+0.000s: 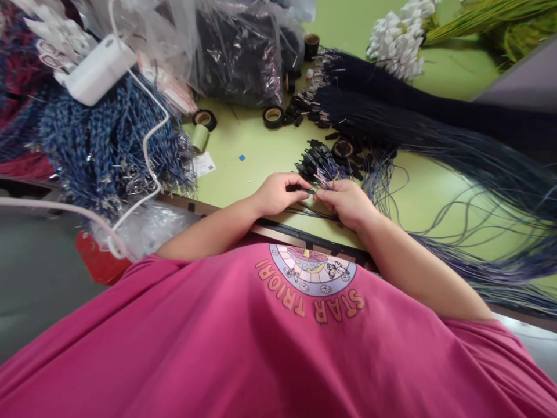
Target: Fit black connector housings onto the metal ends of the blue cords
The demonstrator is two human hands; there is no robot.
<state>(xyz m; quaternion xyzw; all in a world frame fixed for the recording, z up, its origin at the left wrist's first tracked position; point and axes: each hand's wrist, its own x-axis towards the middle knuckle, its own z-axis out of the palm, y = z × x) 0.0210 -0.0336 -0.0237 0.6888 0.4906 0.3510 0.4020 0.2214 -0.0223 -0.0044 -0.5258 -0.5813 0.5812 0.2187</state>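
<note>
My left hand (278, 194) is closed in a pinch, thumb and forefinger meeting on a small dark piece that looks like a black connector. Facing it, my right hand (348, 202) pinches a thin wire close to the same spot; the fingertips of both hands almost touch. Just beyond them lies a pile of black connectors (314, 161) with purplish wire ends. Thin blue-black wires (385, 183) trail from the pile to the right. The fingers partly hide the exact join between connector and wire.
Rolls of black tape (273, 117) lie on the green table (235, 130). A thick bundle of dark cables (374, 93) spreads to the right. Bundled blue twisted wires (108, 133) and a white box (101, 69) with a white cord stand left. Plastic bags (237, 52) fill the back.
</note>
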